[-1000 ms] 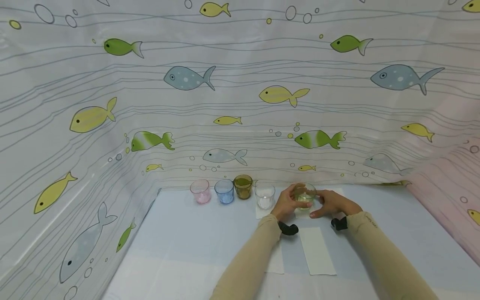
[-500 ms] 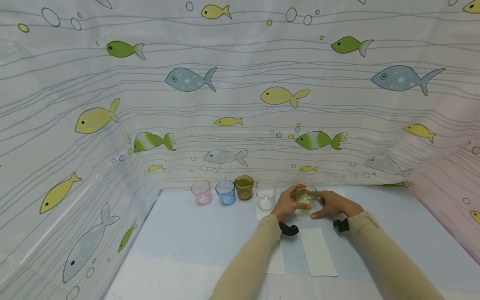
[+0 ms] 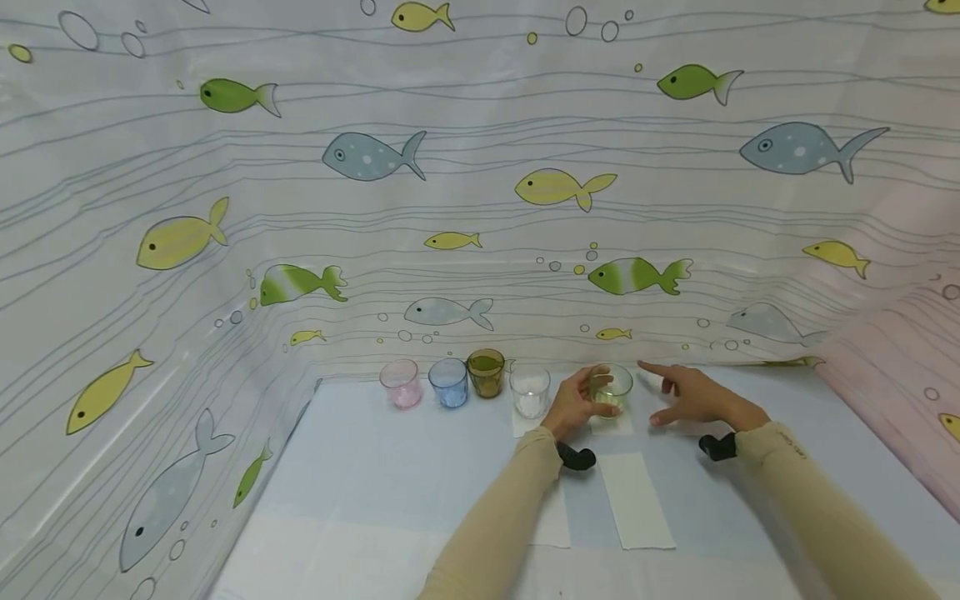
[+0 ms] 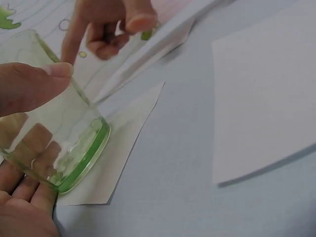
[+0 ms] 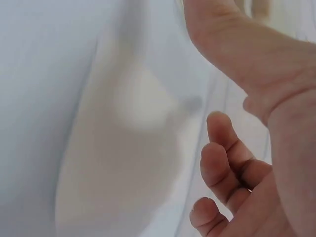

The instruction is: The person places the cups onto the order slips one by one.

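Observation:
A pale green glass tumbler (image 3: 618, 385) stands upright at the back of the table, on or right over a white paper strip (image 4: 121, 148). My left hand (image 3: 576, 407) holds it from the left; in the left wrist view the thumb crosses the glass's near side and the fingers wrap behind it. To the right of the glass, and apart from it, my right hand (image 3: 697, 395) has its index finger extended and its other fingers loosely bent, with nothing in it. A clear tumbler (image 3: 530, 392) sits just left of my left hand.
Pink (image 3: 401, 385), blue (image 3: 450, 385) and brown (image 3: 487, 373) tumblers line the back left. Another white paper strip (image 3: 637, 502) lies in front of the green glass, and one is partly hidden by my left forearm. A fish-patterned curtain (image 3: 480, 200) rises behind the table.
My right hand has drawn away from the green tumbler to the right, and its index finger has straightened. The left hand stays on the glass, which has hardly moved.

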Motion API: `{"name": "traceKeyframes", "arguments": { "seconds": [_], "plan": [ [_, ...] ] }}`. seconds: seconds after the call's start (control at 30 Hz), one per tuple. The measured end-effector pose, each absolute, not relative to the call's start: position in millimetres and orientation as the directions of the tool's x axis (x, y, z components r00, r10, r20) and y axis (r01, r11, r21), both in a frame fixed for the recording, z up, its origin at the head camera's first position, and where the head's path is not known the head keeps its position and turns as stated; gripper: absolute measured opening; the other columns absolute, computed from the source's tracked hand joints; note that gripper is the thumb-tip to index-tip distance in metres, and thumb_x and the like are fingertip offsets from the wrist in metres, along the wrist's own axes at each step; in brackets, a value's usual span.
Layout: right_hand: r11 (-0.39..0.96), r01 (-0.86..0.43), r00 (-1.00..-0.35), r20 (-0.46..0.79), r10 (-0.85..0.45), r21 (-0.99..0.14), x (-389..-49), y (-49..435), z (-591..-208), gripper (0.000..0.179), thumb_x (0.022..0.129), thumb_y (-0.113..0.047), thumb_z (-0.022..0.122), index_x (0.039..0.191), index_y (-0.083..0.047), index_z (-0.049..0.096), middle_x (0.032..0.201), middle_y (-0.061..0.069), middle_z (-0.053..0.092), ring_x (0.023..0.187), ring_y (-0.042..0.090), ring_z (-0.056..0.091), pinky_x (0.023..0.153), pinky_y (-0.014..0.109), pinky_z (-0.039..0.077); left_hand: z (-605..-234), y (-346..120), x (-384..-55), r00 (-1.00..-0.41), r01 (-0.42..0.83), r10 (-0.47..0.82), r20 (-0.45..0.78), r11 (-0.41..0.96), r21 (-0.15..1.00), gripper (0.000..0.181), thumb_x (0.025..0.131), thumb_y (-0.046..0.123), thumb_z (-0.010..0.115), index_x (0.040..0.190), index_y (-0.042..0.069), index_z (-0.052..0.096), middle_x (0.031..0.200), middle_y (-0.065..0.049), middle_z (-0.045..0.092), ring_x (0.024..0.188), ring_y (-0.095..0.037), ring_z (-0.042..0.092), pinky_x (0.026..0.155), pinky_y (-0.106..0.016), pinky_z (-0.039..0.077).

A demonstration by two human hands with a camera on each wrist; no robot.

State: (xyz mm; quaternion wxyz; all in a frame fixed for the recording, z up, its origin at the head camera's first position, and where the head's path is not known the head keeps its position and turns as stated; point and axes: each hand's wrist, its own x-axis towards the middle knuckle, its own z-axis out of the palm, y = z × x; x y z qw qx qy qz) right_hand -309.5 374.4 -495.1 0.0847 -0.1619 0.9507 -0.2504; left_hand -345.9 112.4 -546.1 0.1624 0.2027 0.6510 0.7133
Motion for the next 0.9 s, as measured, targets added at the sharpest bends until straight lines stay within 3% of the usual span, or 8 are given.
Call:
{"name": "traceKeyframes", "arguments": {
  "seconds": [0.2, 0.53, 0.9],
  "plan": [
    [0.829, -0.214, -0.951, -0.084, -0.298, -0.516, -295.1, 418.1, -489.6, 0.112, 0.075, -0.044, 0.096, 0.164, -0.008, 0.038, 0.107, 0.011, 0.06, 0.092, 0.022, 0.051, 0.072, 0.031, 0.044, -543.6, 111.3, -346.6, -0.868, 0.033, 0.489, 0.086, -0.116, 0.993, 0.082, 0.077, -0.019, 0.081, 0.151, 0.004, 0.055, 0.148, -0.022, 0.063, 0.142, -0.031, 0.058, 0.121, -0.026, 0.044],
    [0.766, -0.196, -0.944, -0.094, -0.316, -0.612, -280.2, 444.7, -509.8, 0.102, 0.081, -0.035, 0.093, 0.161, -0.001, 0.039, 0.098, 0.007, 0.053, 0.077, 0.012, 0.045, 0.064, 0.023, 0.039, -544.1, 110.5, -344.0, -0.87, 0.027, 0.486, 0.087, -0.129, 0.991, 0.081, 0.077, -0.02, 0.08, 0.15, 0.007, 0.056, 0.147, -0.022, 0.064, 0.142, -0.03, 0.059, 0.121, -0.026, 0.044],
    [0.842, -0.186, -0.943, -0.15, -0.298, -0.506, -281.0, 440.0, -509.0, 0.104, 0.081, -0.039, 0.093, 0.162, -0.004, 0.038, 0.102, 0.01, 0.051, 0.096, 0.024, 0.047, 0.079, 0.033, 0.041, -545.0, 111.9, -339.7, -0.87, 0.062, 0.484, 0.094, -0.082, 0.995, 0.083, 0.078, -0.016, 0.081, 0.153, 0.006, 0.052, 0.151, -0.02, 0.061, 0.147, -0.03, 0.054, 0.126, -0.029, 0.038]
  ]
}}
